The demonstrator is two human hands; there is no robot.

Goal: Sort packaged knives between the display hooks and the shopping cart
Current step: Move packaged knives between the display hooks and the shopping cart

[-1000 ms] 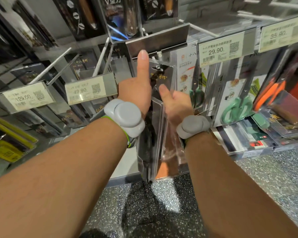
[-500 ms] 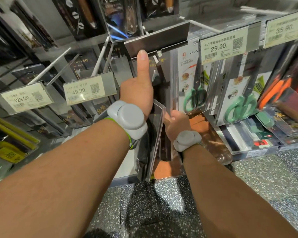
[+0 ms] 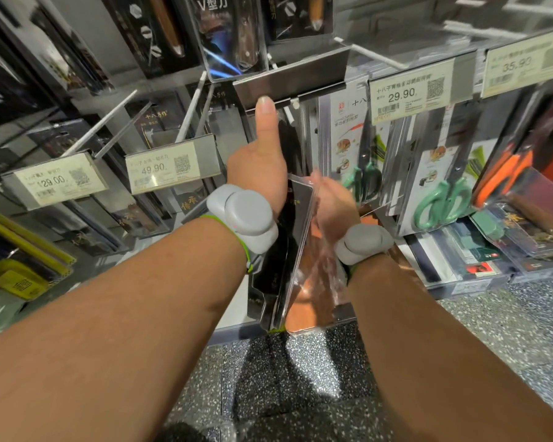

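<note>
A clear-plastic packaged knife [image 3: 292, 250] with a dark card and a brown handle at its bottom hangs edge-on between my wrists. My left hand [image 3: 257, 164] grips the pack from the left, thumb pointing straight up to the blank metal tag holder [image 3: 289, 79] at the front of the hook. My right hand [image 3: 334, 202] is on the pack's right face, slightly blurred; its fingers are hidden behind the plastic. More knife packs [image 3: 281, 148] hang on the hook behind my hands. No shopping cart is in view.
Scissors packs [image 3: 438, 199] hang at right under a 29.90 tag [image 3: 411, 94]. Price tags 49.90 [image 3: 170, 169] and 129.00 [image 3: 55, 181] front bare white hooks at left. Boxed knives [image 3: 537, 231] lie on the low shelf at right. Speckled floor [image 3: 300, 378] is below.
My right hand dropped from the pack's top to its middle, then rose slightly. The pack's top came down off the hook level and tilted. My left hand kept its thumb up.
</note>
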